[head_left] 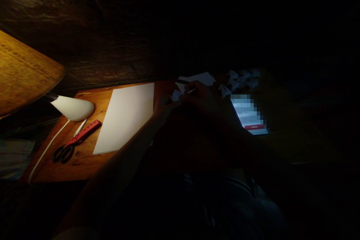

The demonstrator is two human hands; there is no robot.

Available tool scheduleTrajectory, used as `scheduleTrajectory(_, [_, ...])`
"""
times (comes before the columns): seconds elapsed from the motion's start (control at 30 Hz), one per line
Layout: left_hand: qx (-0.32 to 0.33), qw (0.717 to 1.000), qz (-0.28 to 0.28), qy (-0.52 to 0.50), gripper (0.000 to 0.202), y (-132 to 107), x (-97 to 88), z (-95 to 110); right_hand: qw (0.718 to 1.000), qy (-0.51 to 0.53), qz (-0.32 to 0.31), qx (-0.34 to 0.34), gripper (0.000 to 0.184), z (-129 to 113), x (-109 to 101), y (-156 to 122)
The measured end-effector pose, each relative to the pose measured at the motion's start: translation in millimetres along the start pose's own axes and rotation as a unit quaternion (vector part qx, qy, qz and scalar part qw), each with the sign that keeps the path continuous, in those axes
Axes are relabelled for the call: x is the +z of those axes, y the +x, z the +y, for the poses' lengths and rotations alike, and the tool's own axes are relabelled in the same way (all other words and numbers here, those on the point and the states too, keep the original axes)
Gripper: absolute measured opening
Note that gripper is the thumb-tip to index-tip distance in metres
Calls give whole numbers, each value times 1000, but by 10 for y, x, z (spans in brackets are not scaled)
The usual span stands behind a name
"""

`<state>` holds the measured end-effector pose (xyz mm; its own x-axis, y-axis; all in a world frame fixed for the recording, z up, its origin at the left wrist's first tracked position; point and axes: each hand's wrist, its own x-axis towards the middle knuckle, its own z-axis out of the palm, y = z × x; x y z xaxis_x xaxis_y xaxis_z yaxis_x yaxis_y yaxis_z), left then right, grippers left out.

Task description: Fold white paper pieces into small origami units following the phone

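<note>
In the dim middle of the table, a small folded piece of white paper point(176, 95) is between my two hands. My left hand point(163, 108) is closed on its left side, fingers pinching near the lower edge. My right hand point(201, 95) has its fingers bent around the right side of the same paper. Shadow hides most of the finger detail. Just beyond the hands lie some flat white paper pieces point(206, 78). Several folded paper pieces point(243, 79) are heaped to the right of them.
A stack of white paper point(126, 116) lies left of my hands. Farther left are scissors point(67, 152) with black handles, a white pen point(80, 128) and a lamp with a white base point(74, 108) and yellow shade point(25, 73). A lit phone point(250, 116) lies right. A dark wall stands behind.
</note>
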<state>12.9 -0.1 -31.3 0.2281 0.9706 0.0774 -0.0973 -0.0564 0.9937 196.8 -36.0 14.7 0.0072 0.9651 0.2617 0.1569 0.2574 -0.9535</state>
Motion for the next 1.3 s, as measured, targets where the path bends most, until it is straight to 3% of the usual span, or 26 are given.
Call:
scheduleTrajectory(0.1, [-8,999,-14,39,26,12,-13,-40,1000,-13,-4,-28,29,2,-22,5])
scheduleTrajectory(0.3, [-7,995,-42,93,25,-1,-10,-19,998,-54,-25,-38,14,15,-57,34])
scheduleTrajectory(0.47, [23,996,-1,91,27,-46,24,158,999,-42,21,-26,6,16,-83,60])
scheduleTrajectory(0.9, [79,984,-26,156,34,-32,24,160,994,-99,39,-28,10,58,-88,72])
scheduleTrajectory(1.2, [70,982,6,177,28,-37,8,173,978,-191,19,-76,13,-17,-41,1])
scheduleTrajectory(1.3, [70,982,-10,173,27,-35,14,162,979,-190,25,-76,14,-39,-30,-13])
